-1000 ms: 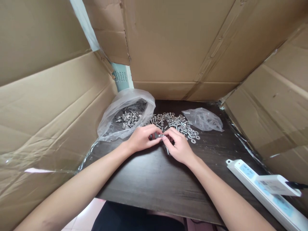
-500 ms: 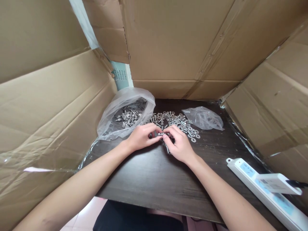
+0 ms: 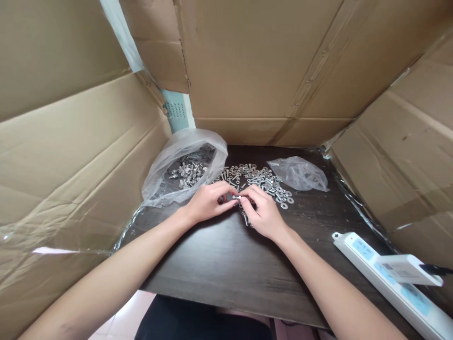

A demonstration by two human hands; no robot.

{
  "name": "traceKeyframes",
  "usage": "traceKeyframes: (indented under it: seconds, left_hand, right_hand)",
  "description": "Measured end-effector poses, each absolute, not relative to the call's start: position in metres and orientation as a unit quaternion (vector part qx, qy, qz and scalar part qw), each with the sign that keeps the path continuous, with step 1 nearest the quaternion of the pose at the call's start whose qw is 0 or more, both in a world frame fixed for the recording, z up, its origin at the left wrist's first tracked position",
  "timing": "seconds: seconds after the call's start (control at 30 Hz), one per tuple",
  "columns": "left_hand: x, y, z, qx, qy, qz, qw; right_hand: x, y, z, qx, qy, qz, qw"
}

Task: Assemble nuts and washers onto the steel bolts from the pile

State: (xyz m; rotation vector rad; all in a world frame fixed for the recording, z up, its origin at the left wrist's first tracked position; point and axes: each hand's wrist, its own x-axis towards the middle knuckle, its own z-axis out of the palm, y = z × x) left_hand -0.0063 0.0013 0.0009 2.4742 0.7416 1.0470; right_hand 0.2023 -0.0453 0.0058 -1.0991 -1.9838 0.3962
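Note:
Between the fingertips of both hands is a small silver bolt (image 3: 236,197), lying roughly level just above the dark table (image 3: 212,255). My left hand (image 3: 211,202) pinches its left end with thumb and forefinger. At the other end, my right hand (image 3: 260,208) is closed on it, and its fingers partly cover the metal; whether a nut or washer sits there is too small to tell. Under the right hand lie a few loose bolts (image 3: 246,218). Just beyond the hands spreads a pile of bolts, nuts and flat washers (image 3: 264,179).
A clear plastic bag (image 3: 152,182) at the left stands open with bolt pieces inside. Another clear bag (image 3: 300,174) lies at the back right. Along the right edge runs a white power strip (image 3: 368,264) with a plugged-in adapter (image 3: 410,270). Cardboard walls (image 3: 255,61) enclose the table.
Both hands stay in nearly the same place, still pinching the bolt. The right fingertips have shifted slightly around its end.

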Motion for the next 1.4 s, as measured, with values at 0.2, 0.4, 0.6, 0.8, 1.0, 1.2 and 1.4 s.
traceKeyframes:
  seconds: [0.2, 0.4, 0.6, 0.8, 1.0, 1.2, 1.4]
  left_hand:
    - [-0.006, 0.0005, 0.0026, 0.874, 0.262, 0.37, 0.174]
    - [-0.0057, 0.0004, 0.002, 0.874, 0.268, 0.364, 0.179]
    - [-0.0059, 0.0001, 0.0027, 0.874, 0.266, 0.367, 0.173]
    - [-0.006, 0.0003, 0.0024, 0.878, 0.263, 0.361, 0.172]
    - [-0.0055, 0.0008, 0.0016, 0.874, 0.266, 0.368, 0.174]
    - [-0.0059, 0.0004, 0.0022, 0.877, 0.262, 0.365, 0.171]
    - [-0.0062, 0.0004, 0.0024, 0.876, 0.26, 0.367, 0.173]
  right_hand:
    - [0.2018, -0.0451, 0.0056, -0.44, -0.789, 0.153, 0.401]
    - [0.2015, -0.0451, 0.0053, -0.443, -0.79, 0.155, 0.395]
    - [0.2012, -0.0444, 0.0036, -0.437, -0.793, 0.154, 0.397]
    - [0.2017, -0.0445, 0.0036, -0.44, -0.791, 0.155, 0.396]
    - [0.202, -0.0447, 0.0043, -0.439, -0.789, 0.165, 0.397]
    - [0.2025, -0.0444, 0.0049, -0.433, -0.794, 0.158, 0.397]
    - [0.2022, -0.0435, 0.0033, -0.43, -0.797, 0.164, 0.392]
